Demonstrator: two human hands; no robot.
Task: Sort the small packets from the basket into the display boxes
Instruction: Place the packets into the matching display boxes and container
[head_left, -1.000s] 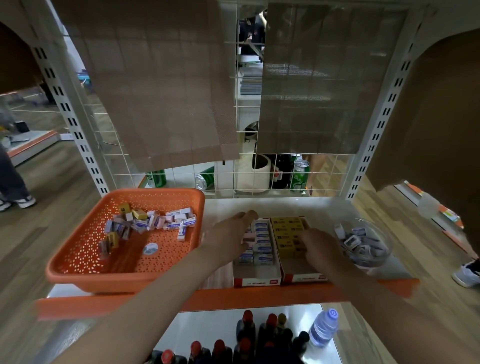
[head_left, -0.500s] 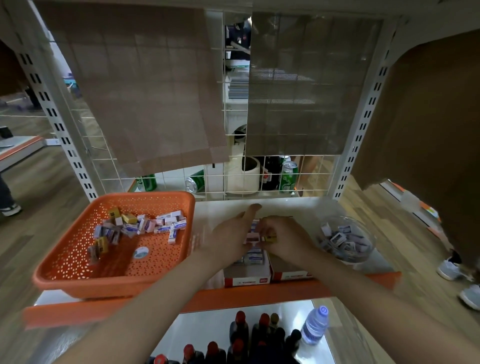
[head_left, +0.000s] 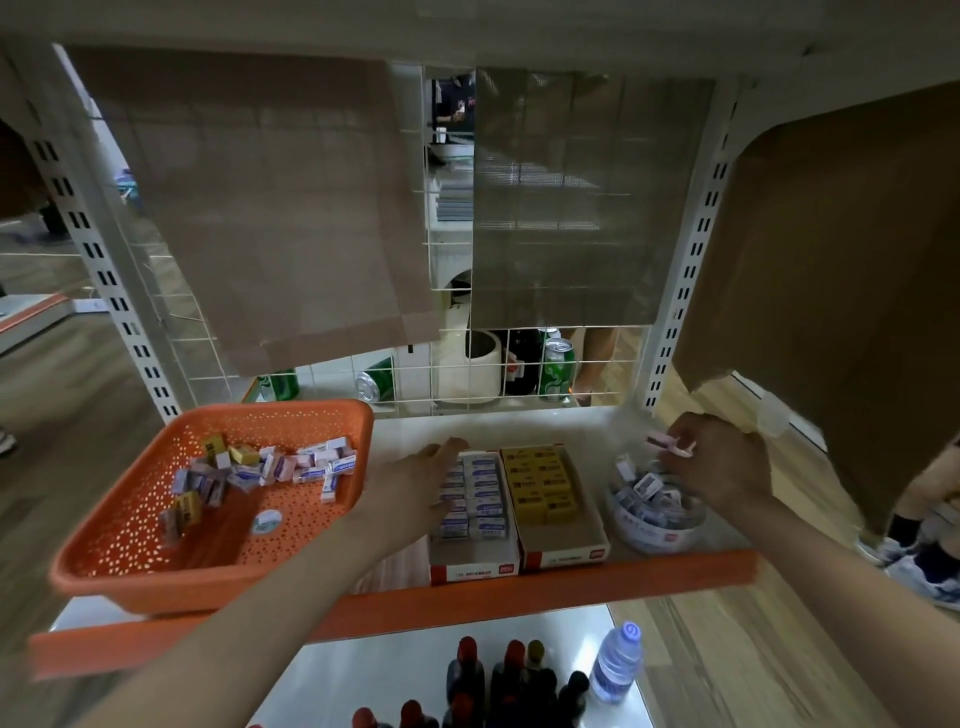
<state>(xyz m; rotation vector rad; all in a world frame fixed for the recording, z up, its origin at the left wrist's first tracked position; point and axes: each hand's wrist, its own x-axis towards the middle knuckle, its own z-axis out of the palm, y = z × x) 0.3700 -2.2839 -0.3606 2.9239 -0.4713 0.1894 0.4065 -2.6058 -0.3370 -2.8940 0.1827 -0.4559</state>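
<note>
**Pink packet could miss the bowl**

The right hand (head_left: 722, 467) holds a pink packet (head_left: 670, 446) in a pinching grip just above the clear bowl (head_left: 652, 535) at the shelf's right end; released off-centre, it may strike the rim and tumble off the shelf; the left hand (head_left: 415, 483), grip released, lies flat on the white-packet box (head_left: 472, 566) and could nudge its rows; many packets (head_left: 270, 467) wait in the basket (head_left: 208, 590).
</note>
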